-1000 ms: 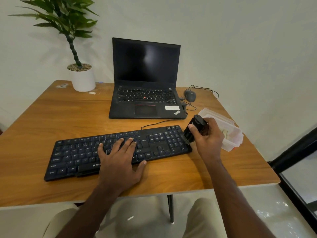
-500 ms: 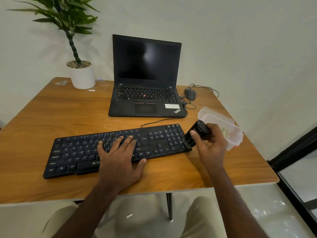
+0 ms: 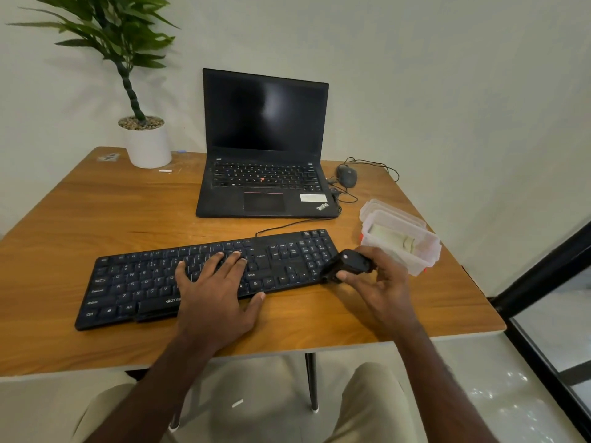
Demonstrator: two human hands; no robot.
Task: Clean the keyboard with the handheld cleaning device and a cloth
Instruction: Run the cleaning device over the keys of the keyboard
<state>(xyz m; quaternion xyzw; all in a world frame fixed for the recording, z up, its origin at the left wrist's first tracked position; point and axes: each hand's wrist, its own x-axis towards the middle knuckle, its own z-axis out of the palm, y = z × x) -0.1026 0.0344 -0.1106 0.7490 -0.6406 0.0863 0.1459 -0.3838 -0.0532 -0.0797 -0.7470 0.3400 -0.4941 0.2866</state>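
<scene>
A black wired keyboard (image 3: 134, 282) lies across the front of the wooden table (image 3: 96, 212). My left hand (image 3: 214, 292) rests flat on its middle keys with the fingers straight. My right hand (image 3: 377, 279) grips a small black handheld cleaning device (image 3: 347, 263), tilted down with its lower end at the keyboard's right end by the number pad. A pale folded cloth (image 3: 393, 239) lies inside a clear plastic box (image 3: 425, 260) just right of the keyboard.
An open black laptop (image 3: 265, 155) with a dark screen stands behind the keyboard. A grey wired mouse (image 3: 347, 175) lies to the laptop's right. A potted plant (image 3: 145, 139) sits at the back left corner. The table's right edge is close to the box.
My right hand has lowered and tipped the device from above the box down onto the keyboard's right end. The left hand has stayed on the keys.
</scene>
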